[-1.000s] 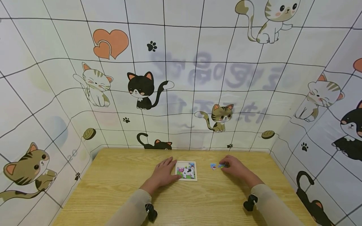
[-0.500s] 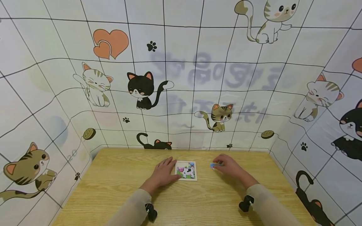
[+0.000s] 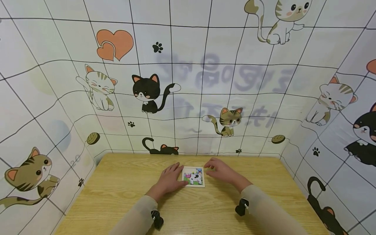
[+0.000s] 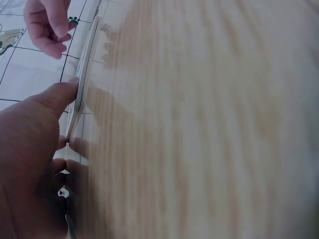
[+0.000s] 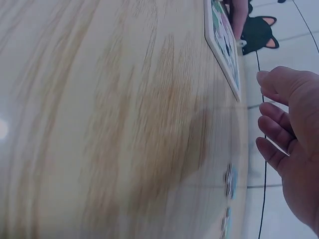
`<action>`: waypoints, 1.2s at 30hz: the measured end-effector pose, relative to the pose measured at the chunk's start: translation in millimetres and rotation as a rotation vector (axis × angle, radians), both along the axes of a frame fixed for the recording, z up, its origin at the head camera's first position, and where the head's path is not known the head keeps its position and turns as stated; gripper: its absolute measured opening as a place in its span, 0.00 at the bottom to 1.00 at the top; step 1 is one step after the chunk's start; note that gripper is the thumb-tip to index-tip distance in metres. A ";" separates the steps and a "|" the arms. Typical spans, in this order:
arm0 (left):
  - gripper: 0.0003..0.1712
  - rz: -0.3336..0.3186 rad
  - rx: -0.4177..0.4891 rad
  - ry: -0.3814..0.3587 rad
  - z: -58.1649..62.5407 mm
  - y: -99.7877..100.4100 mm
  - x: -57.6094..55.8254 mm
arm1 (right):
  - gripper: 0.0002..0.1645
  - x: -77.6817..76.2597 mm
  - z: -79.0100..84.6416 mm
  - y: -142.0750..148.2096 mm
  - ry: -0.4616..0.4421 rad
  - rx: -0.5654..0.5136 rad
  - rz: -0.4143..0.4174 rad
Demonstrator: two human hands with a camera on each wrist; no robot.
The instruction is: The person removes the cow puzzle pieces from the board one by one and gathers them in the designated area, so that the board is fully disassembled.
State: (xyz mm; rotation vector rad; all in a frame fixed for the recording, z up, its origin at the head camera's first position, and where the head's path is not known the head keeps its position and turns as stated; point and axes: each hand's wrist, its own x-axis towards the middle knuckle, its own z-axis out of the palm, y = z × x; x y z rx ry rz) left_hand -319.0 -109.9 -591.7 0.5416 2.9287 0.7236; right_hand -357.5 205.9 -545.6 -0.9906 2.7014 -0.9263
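Note:
A small square jigsaw puzzle (image 3: 193, 178) with a pale frame and a cow picture lies on the table. My left hand (image 3: 168, 180) rests at its left side, fingers spread by the far corner and thumb touching the near corner. In the left wrist view the thumb (image 4: 59, 94) lies against the puzzle's edge. Just off the puzzle's right edge hovers my right hand (image 3: 219, 170), fingers loosely bent. No piece shows in its fingers in the right wrist view. Two loose puzzle pieces, one nearer the puzzle (image 5: 232, 181) and one farther (image 5: 227, 224), lie on the table there; in the head view they are hidden.
The light wooden table (image 3: 117, 195) reaches back to a white cloth wall (image 3: 188, 81) printed with cats and grid lines, which also closes off both sides. A small black device (image 3: 242, 207) sits on each wrist.
My right hand has moved left, from the loose pieces across to the puzzle's right edge. The left hand and the puzzle have stayed in place.

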 end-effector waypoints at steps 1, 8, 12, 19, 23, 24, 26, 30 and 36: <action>0.53 0.002 -0.003 -0.001 -0.3 0.1 -0.4 | 0.17 -0.5 0.2 -3.6 -0.003 0.002 0.008; 0.53 0.007 -0.013 -0.005 -0.5 -0.1 -0.9 | 0.15 -8.9 -6.1 -25.2 -0.017 0.035 0.055; 0.52 0.002 -0.010 -0.009 2.7 -0.4 1.1 | 0.15 -14.7 -9.6 -35.2 0.020 0.088 0.098; 0.51 -0.022 0.007 0.012 -0.6 -0.9 1.4 | 0.13 -18.3 -10.9 -41.1 0.052 0.155 0.155; 0.51 -0.025 0.016 0.017 -1.1 -1.2 0.5 | 0.12 -19.0 -10.3 -40.5 0.039 0.157 0.145; 0.51 -0.024 0.017 0.016 -1.0 -1.2 0.3 | 0.11 -19.2 -10.1 -40.4 0.031 0.153 0.140; 0.52 -0.020 0.017 0.015 -0.9 -1.2 -0.3 | 0.11 -19.4 -9.3 -40.5 0.014 0.143 0.131; 0.52 -0.013 0.009 0.010 -1.6 -0.6 -0.9 | 0.10 -19.6 -8.8 -40.9 -0.005 0.123 0.128; 0.51 -0.011 0.018 0.009 1.1 0.1 1.5 | 0.08 -20.0 -8.6 -41.9 -0.031 0.120 0.114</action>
